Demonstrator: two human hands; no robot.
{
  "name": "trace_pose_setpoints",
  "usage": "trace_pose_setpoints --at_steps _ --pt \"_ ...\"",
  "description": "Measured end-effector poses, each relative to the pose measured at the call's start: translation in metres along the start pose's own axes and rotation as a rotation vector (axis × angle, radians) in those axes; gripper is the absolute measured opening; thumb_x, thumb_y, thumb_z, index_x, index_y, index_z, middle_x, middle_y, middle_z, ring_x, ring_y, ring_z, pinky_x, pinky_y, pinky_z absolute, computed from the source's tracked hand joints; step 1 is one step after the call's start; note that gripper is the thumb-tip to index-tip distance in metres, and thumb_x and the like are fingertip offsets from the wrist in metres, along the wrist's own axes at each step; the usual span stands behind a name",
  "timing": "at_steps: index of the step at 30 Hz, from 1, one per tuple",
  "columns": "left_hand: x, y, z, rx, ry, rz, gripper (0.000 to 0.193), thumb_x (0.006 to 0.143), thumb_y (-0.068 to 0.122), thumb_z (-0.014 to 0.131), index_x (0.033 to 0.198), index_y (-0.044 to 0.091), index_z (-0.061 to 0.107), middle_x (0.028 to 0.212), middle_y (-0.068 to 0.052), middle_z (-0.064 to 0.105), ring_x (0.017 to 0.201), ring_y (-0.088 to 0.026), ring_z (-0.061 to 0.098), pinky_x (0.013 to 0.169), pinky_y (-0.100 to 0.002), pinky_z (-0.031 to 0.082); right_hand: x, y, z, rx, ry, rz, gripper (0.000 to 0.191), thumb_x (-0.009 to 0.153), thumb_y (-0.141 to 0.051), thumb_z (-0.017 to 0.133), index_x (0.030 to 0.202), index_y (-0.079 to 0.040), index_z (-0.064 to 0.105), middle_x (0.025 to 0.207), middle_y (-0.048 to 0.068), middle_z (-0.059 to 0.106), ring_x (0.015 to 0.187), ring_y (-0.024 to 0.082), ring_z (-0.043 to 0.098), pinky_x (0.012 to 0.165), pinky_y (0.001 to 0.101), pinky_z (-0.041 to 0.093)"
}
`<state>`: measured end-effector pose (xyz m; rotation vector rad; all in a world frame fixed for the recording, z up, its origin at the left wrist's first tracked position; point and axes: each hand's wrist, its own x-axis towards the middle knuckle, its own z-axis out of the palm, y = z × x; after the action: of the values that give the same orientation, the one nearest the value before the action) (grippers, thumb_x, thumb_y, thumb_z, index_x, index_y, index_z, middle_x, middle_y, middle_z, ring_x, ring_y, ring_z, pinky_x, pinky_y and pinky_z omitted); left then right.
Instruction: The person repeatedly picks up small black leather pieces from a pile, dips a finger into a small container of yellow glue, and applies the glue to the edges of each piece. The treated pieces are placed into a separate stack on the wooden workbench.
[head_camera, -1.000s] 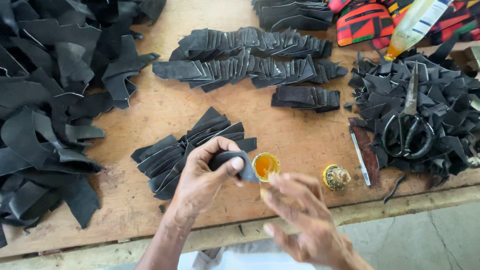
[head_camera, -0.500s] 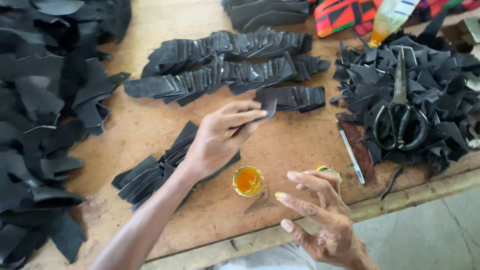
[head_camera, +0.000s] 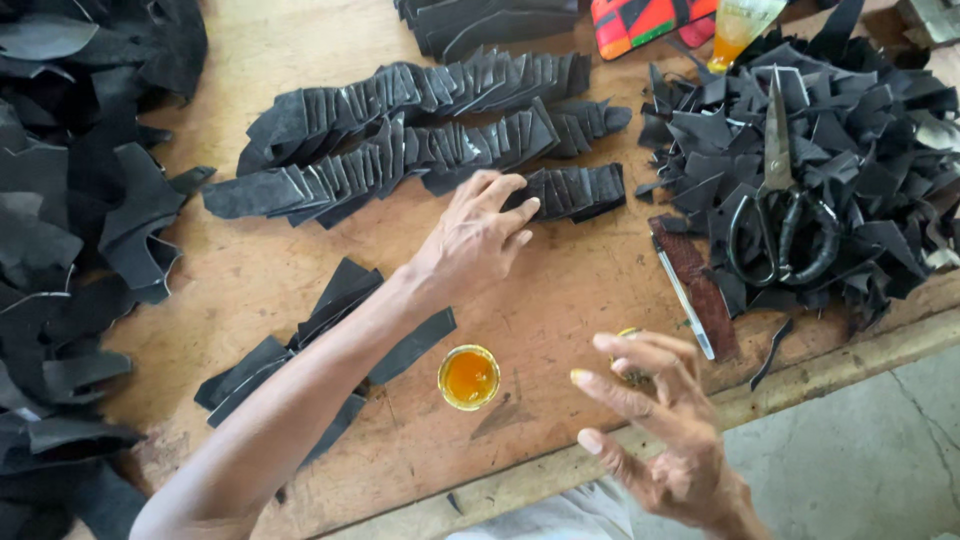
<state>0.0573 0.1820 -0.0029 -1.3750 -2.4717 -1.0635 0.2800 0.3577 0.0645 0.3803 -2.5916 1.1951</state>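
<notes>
On wooden bench (head_camera: 300, 40), left hand (head_camera: 470, 240) touching black strips (head_camera: 575, 190)

Both forearms are bare, with no sleeves, watch or rings showing. At six o'clock, pale grey-white clothing (head_camera: 560, 520) shows.

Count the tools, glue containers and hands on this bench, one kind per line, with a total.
Scissors: 1
Pen: 1
Glue cup: 1
Glue bottle: 1
Left hand and right hand: 2
Total: 6
</notes>
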Motion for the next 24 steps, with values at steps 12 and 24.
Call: trace_pose_setpoints --at_steps 12,24 --pt "-0.092 0.064 -0.11 0.153 -0.035 -0.376 0.004 0.087 0.003 0.07 0.091 0.002 0.068 0.09 -0.016 0.061 0.089 -0.035 0.061 0.077 -0.044 0.051 0.057 -0.026 -0.007 -0.255 -0.374 -0.155 0.054 0.076 -0.038 0.079 0.124 -0.015 0.071 0.153 0.014 0.04 0.136 0.036 0.035 0.111 0.0472 0.034" --pt "-0.135 0.087 -0.052 0.356 0.015 -0.45 0.064 0.065 -0.012 0.063 0.128 -0.006 0.06 0.109 -0.017 0.055 0.106 -0.035 0.053 0.092 -0.046 0.044 0.091 -0.021 0.035 -0.351 -0.636 -0.178 0.046 0.073 -0.027 0.08 0.112 -0.002 0.07 0.157 0.015 0.027 0.141 0.04 0.025 0.113 0.0518 0.028"
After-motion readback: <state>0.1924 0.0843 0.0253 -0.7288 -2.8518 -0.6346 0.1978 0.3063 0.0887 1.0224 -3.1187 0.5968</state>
